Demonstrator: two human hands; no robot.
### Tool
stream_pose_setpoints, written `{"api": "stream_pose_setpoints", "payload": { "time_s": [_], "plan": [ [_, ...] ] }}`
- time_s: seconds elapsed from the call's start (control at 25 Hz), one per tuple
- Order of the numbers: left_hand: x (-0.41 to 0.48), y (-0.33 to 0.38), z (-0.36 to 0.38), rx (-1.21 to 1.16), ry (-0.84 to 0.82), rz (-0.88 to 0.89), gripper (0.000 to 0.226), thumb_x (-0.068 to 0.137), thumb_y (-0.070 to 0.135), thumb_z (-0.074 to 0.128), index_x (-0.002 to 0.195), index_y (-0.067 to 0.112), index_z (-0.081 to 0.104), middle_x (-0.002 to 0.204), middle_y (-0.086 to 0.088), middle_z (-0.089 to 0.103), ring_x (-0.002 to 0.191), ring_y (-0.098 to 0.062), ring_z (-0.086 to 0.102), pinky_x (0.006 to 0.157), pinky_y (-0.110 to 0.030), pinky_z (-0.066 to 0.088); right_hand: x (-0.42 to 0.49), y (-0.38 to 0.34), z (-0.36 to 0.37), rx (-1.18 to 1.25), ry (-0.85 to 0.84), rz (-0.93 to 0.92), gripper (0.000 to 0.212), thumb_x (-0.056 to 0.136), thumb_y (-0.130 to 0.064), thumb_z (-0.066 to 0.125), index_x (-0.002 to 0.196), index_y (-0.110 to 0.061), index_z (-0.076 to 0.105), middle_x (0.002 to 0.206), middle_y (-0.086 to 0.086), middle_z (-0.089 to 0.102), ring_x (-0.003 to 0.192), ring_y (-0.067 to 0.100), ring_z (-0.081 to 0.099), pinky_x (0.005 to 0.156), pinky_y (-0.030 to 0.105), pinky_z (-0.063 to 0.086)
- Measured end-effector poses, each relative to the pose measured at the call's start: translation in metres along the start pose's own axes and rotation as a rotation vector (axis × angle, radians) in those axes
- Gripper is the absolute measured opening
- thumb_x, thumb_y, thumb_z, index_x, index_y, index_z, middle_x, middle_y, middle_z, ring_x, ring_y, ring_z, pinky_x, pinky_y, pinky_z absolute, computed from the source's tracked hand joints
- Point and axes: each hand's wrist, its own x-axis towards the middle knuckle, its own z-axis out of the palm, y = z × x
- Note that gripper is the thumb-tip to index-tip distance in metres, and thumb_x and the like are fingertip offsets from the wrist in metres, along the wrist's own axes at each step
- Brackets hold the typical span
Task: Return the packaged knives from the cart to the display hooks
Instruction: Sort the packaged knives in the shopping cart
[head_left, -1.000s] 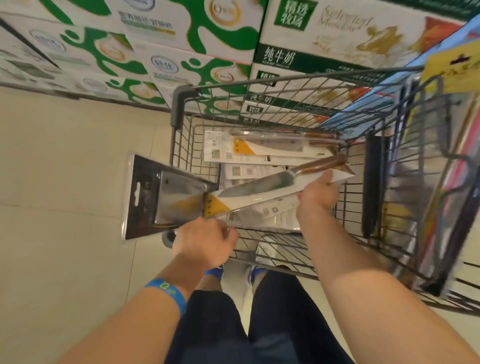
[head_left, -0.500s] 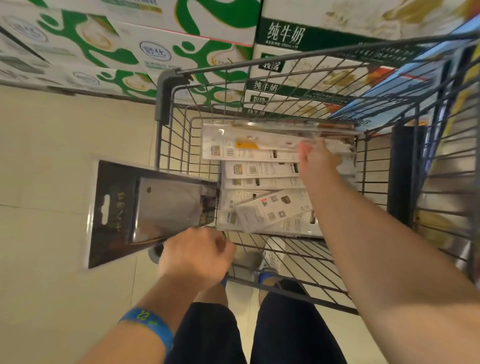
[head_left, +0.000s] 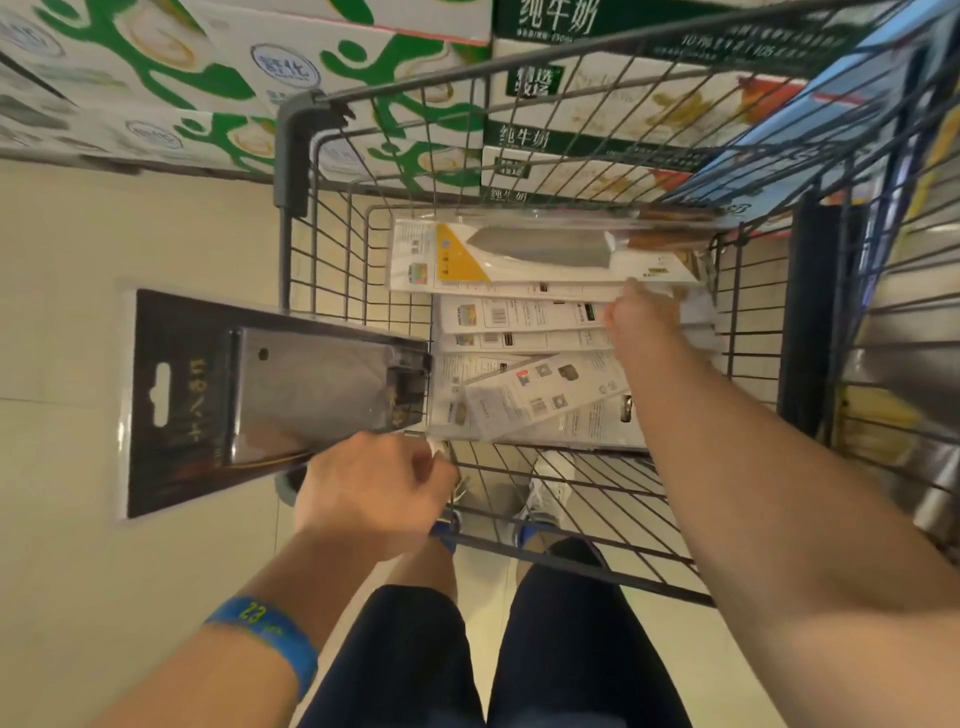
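My left hand (head_left: 369, 488) grips the lower corner of a black packaged cleaver (head_left: 270, 395), held flat over the cart's left side with its hang hole pointing left. My right hand (head_left: 641, 317) reaches deep into the wire cart (head_left: 296, 150). Its curled fingers hold the lower edge of a white packaged knife (head_left: 540, 254) with a yellow wedge and a wooden handle, tilted up against the cart's far wall. Several more white knife packs (head_left: 519, 322) lie stacked on the cart floor, one of them (head_left: 540, 395) askew on top.
Stacked milk cartons (head_left: 208, 78) stand just beyond the cart. Pale tiled floor (head_left: 62, 312) lies to the left. A blurred wire rack with hanging goods (head_left: 909, 364) is close on the right. My legs and shoes show under the cart's near end.
My right hand carried the white knife pack from beside the cleaver pack down into the cart's far end. The view tilted down and closer. My left hand kept the cleaver pack.
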Motion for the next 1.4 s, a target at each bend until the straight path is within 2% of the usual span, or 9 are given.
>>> {"api": "stream_pose_setpoints", "payload": {
  "time_s": [0.16,0.28,0.4,0.52,0.6,0.76,1.04,1.28,1.4],
  "plan": [
    [-0.001,0.002,-0.003,-0.012,-0.028,0.005,0.051,0.079,0.062,0.024,0.066,0.027,0.058,0.059,0.009,0.056,0.061,-0.015,0.053,0.058,-0.029,0.045,-0.046,0.053,0.009,-0.647,-0.233,-0.592,0.028,0.1,-0.041,0.057,0.106,-0.015,0.065,0.112,0.005,0.067,0.095,0.023,0.064,0.067,0.029,0.05],
    [-0.001,0.003,-0.005,-0.004,-0.063,0.021,0.046,0.083,0.06,0.028,0.064,0.028,0.055,0.06,0.009,0.054,0.06,-0.015,0.051,0.056,-0.029,0.037,-0.076,0.075,0.022,-1.255,-0.698,-0.815,0.092,0.074,-0.054,0.082,0.152,-0.026,0.042,0.162,0.008,0.024,0.144,0.032,0.034,0.111,0.049,0.041],
    [0.0,0.002,-0.007,0.006,-0.073,0.021,0.044,0.082,0.058,0.03,0.06,0.026,0.05,0.057,0.009,0.049,0.058,-0.018,0.048,0.053,-0.028,0.03,-0.082,0.073,0.028,-1.545,-0.517,-0.901,0.093,0.083,-0.031,0.081,0.158,-0.028,0.026,0.168,0.011,-0.011,0.148,0.041,0.023,0.115,0.059,0.035],
    [-0.002,0.003,-0.005,-0.011,-0.075,0.015,0.043,0.081,0.058,0.031,0.059,0.026,0.05,0.057,0.008,0.049,0.059,-0.02,0.05,0.054,-0.027,0.033,-0.089,0.069,0.026,-1.657,-0.421,-0.973,0.061,0.096,-0.012,0.061,0.152,-0.019,0.037,0.164,0.016,0.018,0.13,0.039,0.05,0.098,0.048,0.052],
    [-0.001,0.003,-0.005,-0.015,-0.082,0.013,0.043,0.082,0.056,0.031,0.058,0.025,0.049,0.058,0.006,0.05,0.063,-0.024,0.052,0.057,-0.03,0.037,-0.096,0.048,0.02,-1.511,-0.43,-1.036,0.029,0.103,-0.03,0.057,0.13,-0.022,0.062,0.122,0.006,0.061,0.092,0.023,0.066,0.068,0.036,0.056],
    [0.0,0.003,-0.005,-0.01,-0.094,0.017,0.045,0.085,0.056,0.032,0.059,0.024,0.05,0.059,0.006,0.053,0.06,-0.018,0.051,0.057,-0.029,0.039,-0.116,-0.016,-0.015,-0.584,-0.43,-0.895,0.034,0.097,-0.054,0.059,0.076,-0.029,0.068,0.064,-0.016,0.066,0.058,-0.003,0.062,0.046,0.013,0.042],
    [-0.003,0.003,-0.002,-0.027,-0.038,0.028,0.051,0.079,0.061,0.02,0.059,0.026,0.051,0.055,0.008,0.052,0.055,-0.009,0.049,0.052,-0.026,0.039,-0.135,-0.034,-0.042,0.676,-0.296,-0.371,0.016,0.105,-0.034,0.056,0.101,-0.027,0.07,0.107,0.002,0.075,0.102,0.018,0.072,0.09,0.041,0.061],
    [-0.005,-0.001,0.002,-0.046,0.02,0.032,0.05,0.082,0.062,0.022,0.058,0.029,0.05,0.051,0.007,0.051,0.051,-0.008,0.048,0.049,-0.026,0.037,-0.113,0.004,-0.038,0.732,-0.035,0.191,0.032,0.103,-0.044,0.057,0.118,-0.017,0.065,0.107,0.005,0.073,0.09,0.02,0.073,0.078,0.033,0.062],
    [-0.004,-0.002,0.001,-0.022,0.029,0.039,0.051,0.079,0.063,0.021,0.058,0.028,0.051,0.051,0.008,0.051,0.05,-0.005,0.045,0.046,-0.024,0.026,-0.099,0.008,-0.054,0.68,0.05,0.122,0.033,0.107,-0.029,0.052,0.136,-0.013,0.053,0.118,0.016,0.067,0.088,0.027,0.068,0.053,0.015,0.052]
  ]
}}
